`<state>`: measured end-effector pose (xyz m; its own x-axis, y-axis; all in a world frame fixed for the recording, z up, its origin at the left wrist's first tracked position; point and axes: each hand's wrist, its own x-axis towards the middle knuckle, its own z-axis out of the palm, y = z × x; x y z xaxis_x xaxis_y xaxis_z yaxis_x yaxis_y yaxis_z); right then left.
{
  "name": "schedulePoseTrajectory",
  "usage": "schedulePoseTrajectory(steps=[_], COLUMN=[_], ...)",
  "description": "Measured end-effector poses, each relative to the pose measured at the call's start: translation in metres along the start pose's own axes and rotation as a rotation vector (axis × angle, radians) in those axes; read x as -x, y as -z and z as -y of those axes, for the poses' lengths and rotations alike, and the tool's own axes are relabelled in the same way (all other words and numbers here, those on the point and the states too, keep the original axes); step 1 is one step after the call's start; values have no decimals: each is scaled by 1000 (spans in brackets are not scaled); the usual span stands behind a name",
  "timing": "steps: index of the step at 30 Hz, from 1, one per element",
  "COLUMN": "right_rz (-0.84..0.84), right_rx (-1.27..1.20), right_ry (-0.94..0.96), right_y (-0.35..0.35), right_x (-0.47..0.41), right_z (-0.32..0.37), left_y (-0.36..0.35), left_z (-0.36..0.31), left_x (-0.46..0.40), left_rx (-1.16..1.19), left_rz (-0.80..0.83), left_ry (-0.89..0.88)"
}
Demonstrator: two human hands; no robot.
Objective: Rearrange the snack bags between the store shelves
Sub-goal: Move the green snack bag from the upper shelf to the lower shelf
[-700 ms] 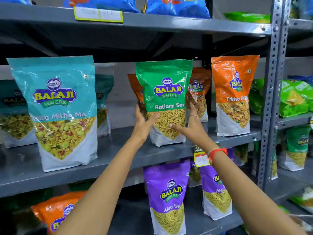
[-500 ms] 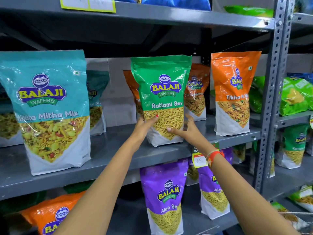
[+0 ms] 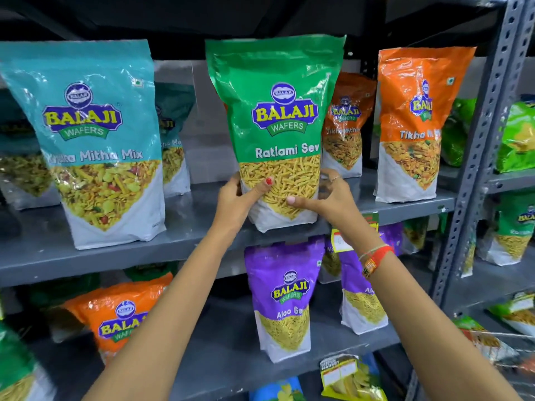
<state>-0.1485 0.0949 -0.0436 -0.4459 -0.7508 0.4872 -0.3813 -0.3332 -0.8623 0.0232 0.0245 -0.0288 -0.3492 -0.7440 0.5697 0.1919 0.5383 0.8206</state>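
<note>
A green Ratlami Sev bag [image 3: 278,111] stands upright at the front edge of the middle grey shelf [image 3: 188,221]. My left hand [image 3: 237,198] grips its lower left side, thumb across the front. My right hand [image 3: 327,198] grips its lower right side, thumb on the front too. A teal Mitha Mix bag [image 3: 95,140] stands to its left. An orange Tikha bag [image 3: 414,123] stands to its right, and another orange bag [image 3: 344,123] sits behind the green one.
Purple Aloo Sev bags [image 3: 283,299] and an orange bag [image 3: 115,319] stand on the lower shelf. A perforated metal upright [image 3: 480,140] divides off the right bay, which holds more green bags [image 3: 515,137]. More teal bags stand at the back left.
Both hands have closed onto the green bag's lower sides. The view has moved in closer to the shelf, and the bag looks larger and nearer the shelf's front edge.
</note>
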Motion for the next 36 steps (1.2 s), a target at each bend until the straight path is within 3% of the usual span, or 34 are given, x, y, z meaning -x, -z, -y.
schedulePoseTrajectory(steps=[7,12,25,36], right_rz=[58,109,181,101], right_rx=[25,20,56,-43], right_ry=[115,36,-305,-447], right_y=[-20,-44,-137,-212], right_x=[73,125,205,223], right_z=[15,-15,-163,-222], left_y=[39,63,112,152], left_z=[-22,-3,166,247], left_x=[76,134,220,211], left_rx=[-60,-79,-202,-172], left_rz=[2,-2,-57,-2], left_ry=[-65,17,474,591])
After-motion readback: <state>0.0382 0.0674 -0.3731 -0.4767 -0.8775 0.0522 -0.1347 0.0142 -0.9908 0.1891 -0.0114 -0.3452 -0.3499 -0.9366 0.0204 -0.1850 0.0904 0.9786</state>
